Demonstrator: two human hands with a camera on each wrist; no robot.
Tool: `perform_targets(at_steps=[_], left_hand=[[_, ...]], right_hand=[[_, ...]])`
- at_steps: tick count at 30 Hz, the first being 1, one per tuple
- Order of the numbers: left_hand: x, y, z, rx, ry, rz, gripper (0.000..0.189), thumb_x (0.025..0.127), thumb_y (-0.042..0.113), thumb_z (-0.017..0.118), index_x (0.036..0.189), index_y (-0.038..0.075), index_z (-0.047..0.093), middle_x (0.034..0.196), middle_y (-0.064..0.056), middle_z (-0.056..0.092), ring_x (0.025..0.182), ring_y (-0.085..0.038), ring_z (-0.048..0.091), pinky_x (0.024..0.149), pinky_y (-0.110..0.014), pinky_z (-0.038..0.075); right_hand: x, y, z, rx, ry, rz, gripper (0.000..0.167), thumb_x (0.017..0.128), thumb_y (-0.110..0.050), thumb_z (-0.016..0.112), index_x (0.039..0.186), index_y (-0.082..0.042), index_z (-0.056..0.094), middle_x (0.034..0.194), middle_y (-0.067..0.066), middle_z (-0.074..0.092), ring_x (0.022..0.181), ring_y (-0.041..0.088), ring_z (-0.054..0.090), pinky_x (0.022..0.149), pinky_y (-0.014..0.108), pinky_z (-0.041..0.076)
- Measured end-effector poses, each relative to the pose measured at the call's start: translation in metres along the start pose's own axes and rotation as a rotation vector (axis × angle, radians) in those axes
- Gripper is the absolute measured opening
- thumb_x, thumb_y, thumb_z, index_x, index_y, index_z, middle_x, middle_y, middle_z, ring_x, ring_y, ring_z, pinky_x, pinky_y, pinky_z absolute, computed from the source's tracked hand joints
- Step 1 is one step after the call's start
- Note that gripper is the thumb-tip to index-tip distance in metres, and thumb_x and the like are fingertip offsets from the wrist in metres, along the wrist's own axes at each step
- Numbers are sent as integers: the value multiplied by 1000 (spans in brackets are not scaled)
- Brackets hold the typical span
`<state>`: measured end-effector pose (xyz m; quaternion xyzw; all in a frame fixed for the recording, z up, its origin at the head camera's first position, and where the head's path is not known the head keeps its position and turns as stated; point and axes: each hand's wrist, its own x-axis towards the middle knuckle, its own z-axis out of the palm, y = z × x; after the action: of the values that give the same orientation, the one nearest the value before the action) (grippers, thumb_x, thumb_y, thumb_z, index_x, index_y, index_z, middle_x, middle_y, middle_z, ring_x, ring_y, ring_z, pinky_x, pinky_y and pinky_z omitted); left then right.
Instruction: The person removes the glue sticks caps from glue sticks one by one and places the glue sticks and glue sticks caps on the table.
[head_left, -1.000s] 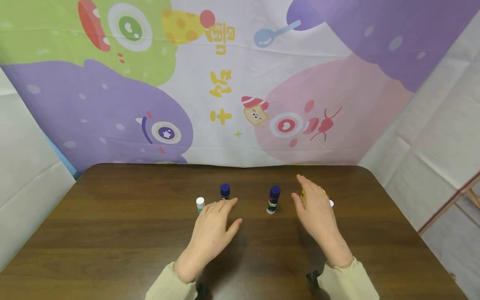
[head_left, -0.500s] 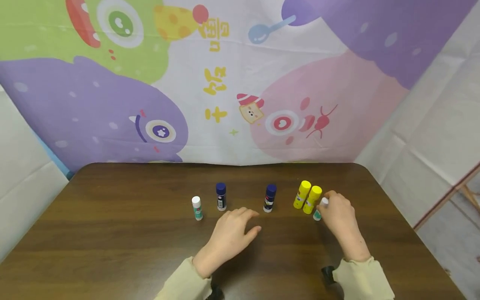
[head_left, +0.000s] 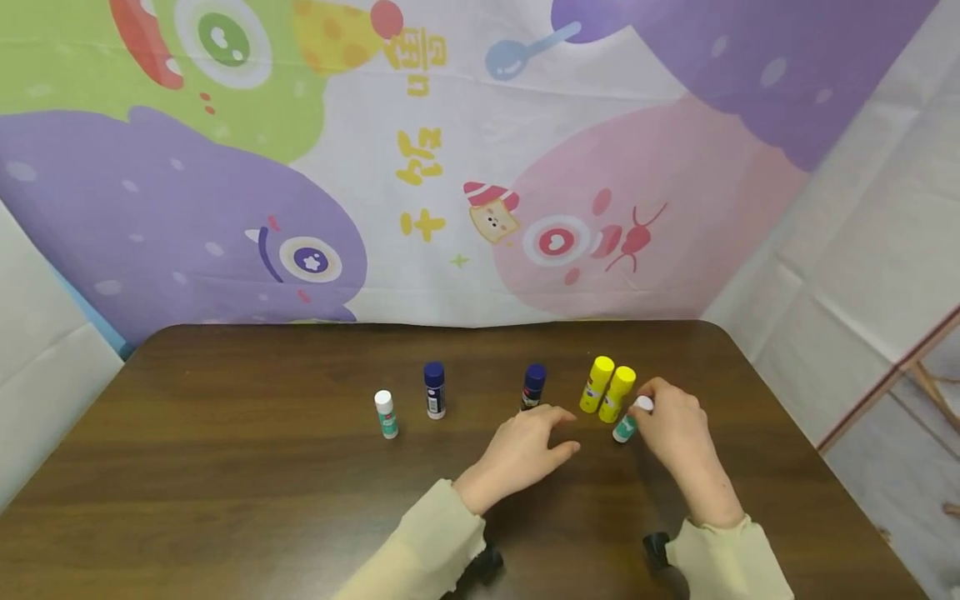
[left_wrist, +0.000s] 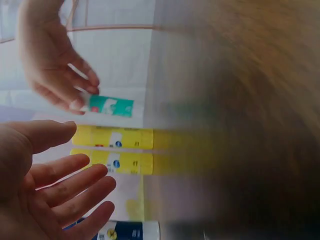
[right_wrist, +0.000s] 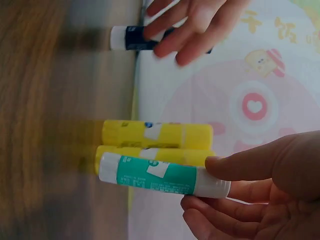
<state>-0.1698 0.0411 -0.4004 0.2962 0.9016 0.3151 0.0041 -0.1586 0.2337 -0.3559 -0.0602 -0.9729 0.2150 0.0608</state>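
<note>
Leaning more than half a second ago, the green glue stick (head_left: 625, 428) is right of centre, its cap (head_left: 643, 403) pinched by the right hand (head_left: 673, 423), beside two yellow glue sticks (head_left: 617, 395). Slid rightward, the left hand (head_left: 519, 454), fingers spread, blocks a navy glue stick's (head_left: 533, 386) foot; another navy stick (head_left: 435, 390) and a green-labelled tube (head_left: 386, 414) stand left of centre.

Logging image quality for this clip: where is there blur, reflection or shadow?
Head: mostly sharp, soft shadow below the left hand; left wrist: tabletop badly blurred, streaked with reflections of the yellow glue sticks; right wrist: tabletop blurred, held white-and-green glue stick clearer, some print visible.
</note>
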Motion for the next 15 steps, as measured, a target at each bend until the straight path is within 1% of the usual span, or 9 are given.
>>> perform_targets(at_steps=[4, 7, 9, 12, 15], left_hand=[[6, 6, 2, 3, 4, -2, 39, 86, 31, 61, 120, 12, 57, 112, -2, 61, 91, -13, 60, 70, -26, 49], [6, 9, 1, 16, 17, 2, 42, 86, 34, 61, 122, 13, 56, 115, 0, 60, 92, -12, 60, 71, -26, 49], [5, 10, 0, 16, 30, 12, 42, 86, 35, 61, 122, 14, 56, 114, 1, 60, 93, -11, 60, 71, -26, 49], [0, 11, -4, 11, 68, 34, 37, 85, 35, 62, 116, 15, 59, 106, 4, 61, 87, -9, 60, 68, -21, 47], [-7, 11, -12, 10, 116, 51, 32, 84, 35, 63, 109, 16, 61, 95, 7, 62, 77, -6, 57, 63, -17, 43]], right_hand=[[-5, -10, -4, 24, 7, -44, 27, 83, -12, 62, 102, 7, 57, 92, 22, 64, 74, 30, 60, 63, 45, 48], [-10, -20, -6, 61, -2, -85, 26, 83, -12, 63, 101, 6, 58, 88, 19, 64, 69, 26, 58, 59, 40, 48], [-14, -26, -6, 82, 2, -116, 24, 83, -12, 63, 100, 5, 58, 83, 15, 63, 66, 22, 56, 56, 35, 47], [-18, -37, -6, 106, 10, -165, 23, 82, -13, 65, 98, 3, 60, 78, 9, 62, 63, 19, 54, 54, 30, 45], [-22, -46, -5, 139, 0, -195, 22, 82, -14, 65, 98, 0, 60, 79, 7, 62, 65, 17, 55, 55, 28, 45]])
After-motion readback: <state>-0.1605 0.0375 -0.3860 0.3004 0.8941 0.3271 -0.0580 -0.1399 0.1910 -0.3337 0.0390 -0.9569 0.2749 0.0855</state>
